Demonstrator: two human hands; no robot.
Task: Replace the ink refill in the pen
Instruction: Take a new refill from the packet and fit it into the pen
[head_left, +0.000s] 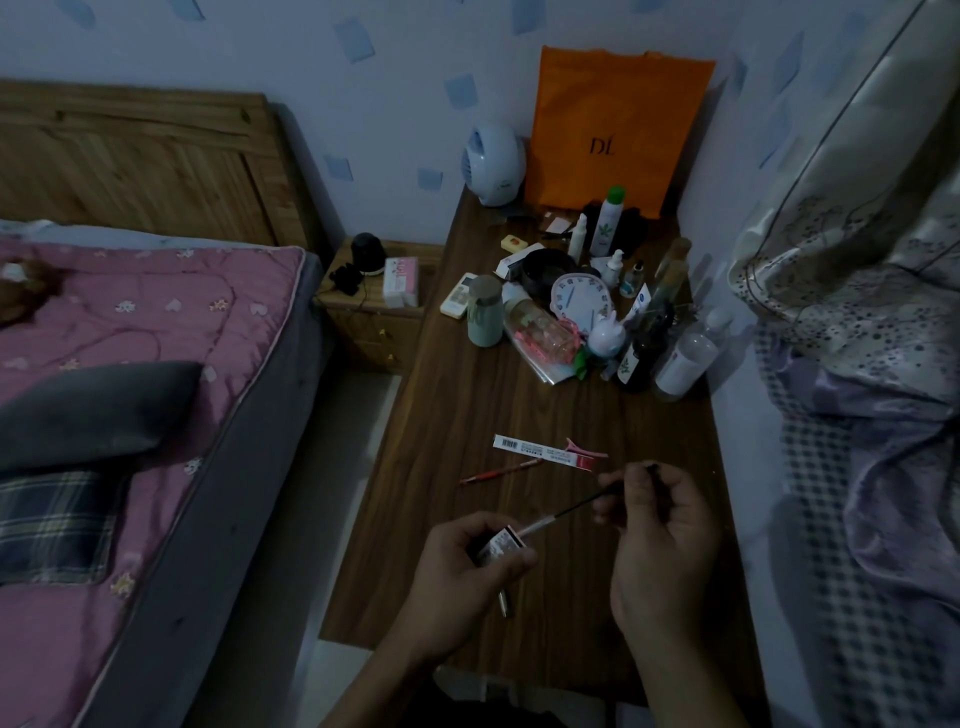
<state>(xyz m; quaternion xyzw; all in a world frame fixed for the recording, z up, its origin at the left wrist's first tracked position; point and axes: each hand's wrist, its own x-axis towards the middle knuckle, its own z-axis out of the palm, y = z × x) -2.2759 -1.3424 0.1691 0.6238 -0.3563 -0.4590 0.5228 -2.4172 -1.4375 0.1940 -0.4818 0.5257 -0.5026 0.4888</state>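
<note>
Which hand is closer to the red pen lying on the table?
The right hand. It is beside the red pen, just off its far end, pinching a thin black refill. The left hand is lower down, nearer the person, gripping a small packet.

Dark wooden table (447, 415) with red pen (500, 472), refill packet (543, 451), bottles (680, 358).

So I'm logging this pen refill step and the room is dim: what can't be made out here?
- Head view: most of the small box in the left hand is hidden by fingers; its print is too small.
- The far end of the thin refill disappears inside the right hand.
- The pen part under the left hand is mostly covered.
- The print on the flat packet on the desk is too small and dark to read.
</note>
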